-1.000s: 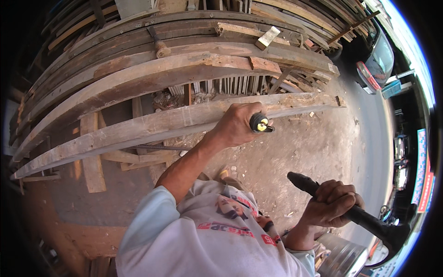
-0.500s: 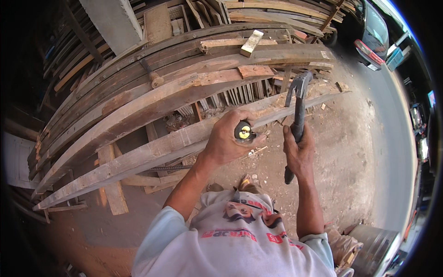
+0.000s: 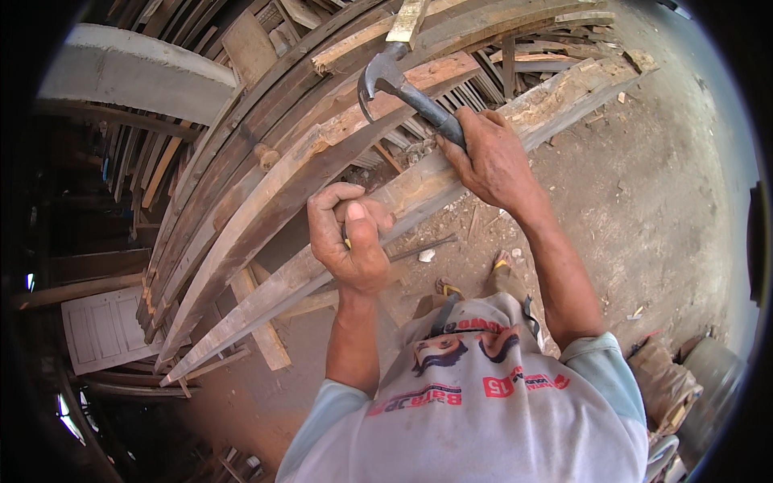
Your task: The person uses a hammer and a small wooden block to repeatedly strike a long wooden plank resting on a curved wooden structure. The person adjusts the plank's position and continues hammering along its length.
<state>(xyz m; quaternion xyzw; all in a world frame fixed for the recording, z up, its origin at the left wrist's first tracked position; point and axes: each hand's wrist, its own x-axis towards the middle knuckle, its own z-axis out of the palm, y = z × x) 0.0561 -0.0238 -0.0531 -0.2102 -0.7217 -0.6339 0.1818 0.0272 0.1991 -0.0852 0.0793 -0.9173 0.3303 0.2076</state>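
Observation:
My right hand [image 3: 498, 165] is closed round the handle of a claw hammer [image 3: 427, 109]. The hammer's dark head points up and left, over the stacked timber. My left hand [image 3: 350, 245] is curled, palm toward me, round a small tape measure [image 3: 347, 235]. Only a sliver of its yellow and black case shows between the fingers. Below both hands runs a long rough wooden beam [image 3: 278, 290], slanting from lower left to upper right. Whether either hand touches it I cannot tell.
Several more long beams [image 3: 233, 270] lie beyond, with a round-headed wooden mallet [image 3: 266, 157] on them. A short pale wood block [image 3: 408, 22] sits farther back. A concrete post [image 3: 145, 72] rises at upper left. A brown sack [image 3: 662, 382] stands at lower right.
My view has turned, so the beams appear tilted more steeply. The hammer has swung from upright to pointing up-left. My left hand has rotated, mostly hiding the tape measure.

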